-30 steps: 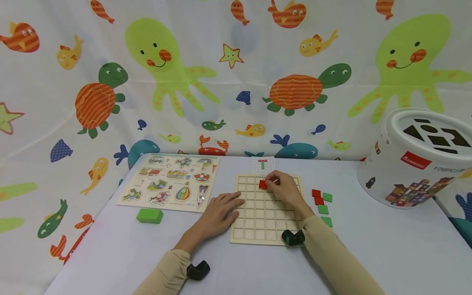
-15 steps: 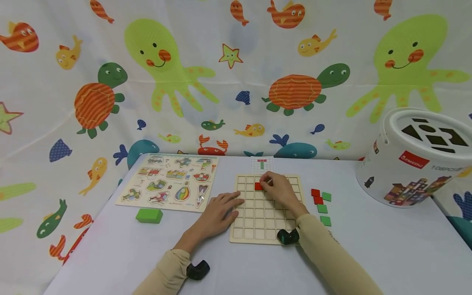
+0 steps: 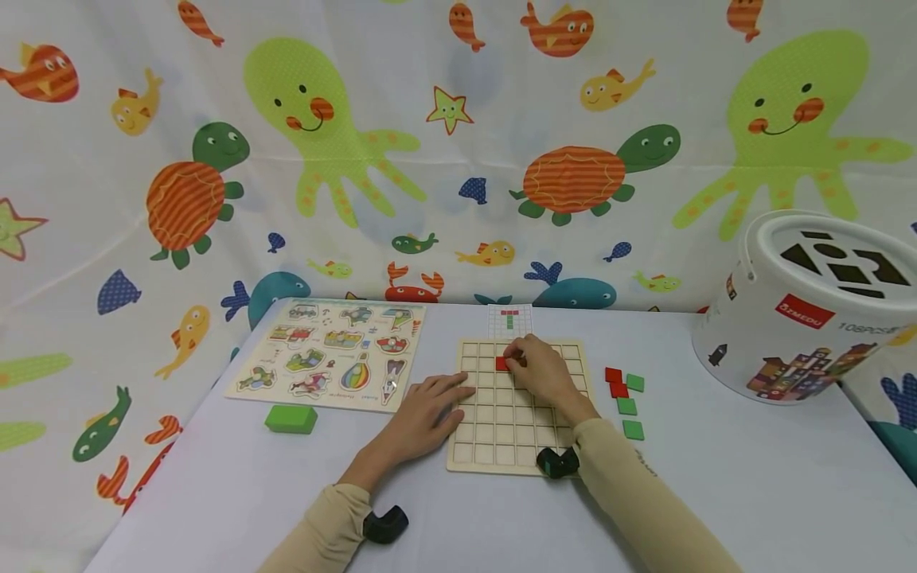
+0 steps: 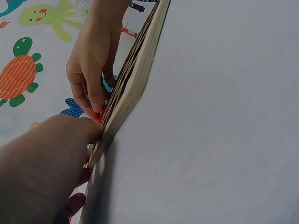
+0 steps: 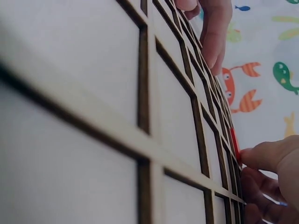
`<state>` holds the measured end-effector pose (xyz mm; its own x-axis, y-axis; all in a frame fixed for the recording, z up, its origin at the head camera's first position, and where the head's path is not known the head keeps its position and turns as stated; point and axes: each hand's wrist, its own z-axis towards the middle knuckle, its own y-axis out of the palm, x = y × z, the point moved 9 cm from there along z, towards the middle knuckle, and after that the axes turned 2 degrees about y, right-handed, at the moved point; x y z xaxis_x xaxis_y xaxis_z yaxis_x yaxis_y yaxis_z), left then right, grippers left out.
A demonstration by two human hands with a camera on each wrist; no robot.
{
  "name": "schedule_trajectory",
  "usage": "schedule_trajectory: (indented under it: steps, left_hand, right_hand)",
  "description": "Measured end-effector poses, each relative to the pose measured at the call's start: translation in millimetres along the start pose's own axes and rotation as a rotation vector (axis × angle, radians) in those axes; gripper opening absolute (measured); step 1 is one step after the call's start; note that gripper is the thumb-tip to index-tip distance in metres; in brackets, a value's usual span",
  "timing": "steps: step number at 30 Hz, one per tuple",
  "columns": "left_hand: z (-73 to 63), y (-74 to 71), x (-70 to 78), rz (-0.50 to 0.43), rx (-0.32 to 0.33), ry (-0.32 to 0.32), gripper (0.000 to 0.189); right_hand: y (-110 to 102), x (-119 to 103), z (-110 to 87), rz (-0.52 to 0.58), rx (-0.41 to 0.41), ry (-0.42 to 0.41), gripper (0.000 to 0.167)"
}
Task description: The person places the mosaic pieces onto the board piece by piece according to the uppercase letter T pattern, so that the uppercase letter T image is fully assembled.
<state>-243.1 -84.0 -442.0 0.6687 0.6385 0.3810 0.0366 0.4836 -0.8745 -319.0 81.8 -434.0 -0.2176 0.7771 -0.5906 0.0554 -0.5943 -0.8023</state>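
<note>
Far left on a white bench point(image 3: 179, 509), a picture puzzle board point(image 3: 337, 334) lies flat, with a green block point(image 3: 290, 420) just below its near edge, both apart from the hands.

Next to the right, the left hand point(image 3: 427, 414) rests with relaxed, spread fingers, their tips touching the left edge of a wooden grid board point(image 3: 505, 434); nothing is pinched in it.

On the upper part of the grid, left of its middle, is a red tile point(image 3: 501, 364). It is square, so it has no long axis to line up; its right side is hidden under fingertips. Whether it sits fully down in its cell cannot be told.

Beyond the board's far edge stands a small card point(image 3: 495, 326) printed with a red row above a green stem.

The right hand point(image 3: 546, 378) comes in over the grid from the right and is much the nearer one: the tile lies directly left of its grip, touching it. The grip is nearly closed, thumb and fingers pinching the tile's right side.

Right of the board, near the right forearm, lie two loose red tiles point(image 3: 613, 375) and three green tiles point(image 3: 626, 406).

At far right is a white bucket point(image 3: 745, 350) with a shape-cut lid.
</note>
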Motion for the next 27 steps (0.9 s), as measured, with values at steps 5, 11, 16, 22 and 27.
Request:
schedule_trajectory:
  steps: [5,11,16,22,27]
  left_hand:
    - [0.0,0.6,1.1,-0.003,-0.001,0.0,0.038]
    - [-0.1,0.0,1.9,-0.005,-0.001,-0.003,0.038]
    - [-0.5,0.4,1.4,-0.004,0.001,-0.002,0.038]
    - [-0.5,0.6,0.5,0.0,0.003,-0.002,0.038]
    - [-0.4,0.7,-0.6,0.002,0.002,-0.004,0.038]
  right_hand:
    - [0,2,-1.2,0.051,0.007,-0.004,0.015]
    - [-3,5,-3.3,0.172,0.003,-0.011,0.016]
    - [-8,7,-6.8,0.209,-0.004,-0.012,0.017]
    - [-19,15,-12.4,0.222,0.009,0.007,0.018]
    - [-28,23,-17.0,0.228,0.027,0.004,0.019]
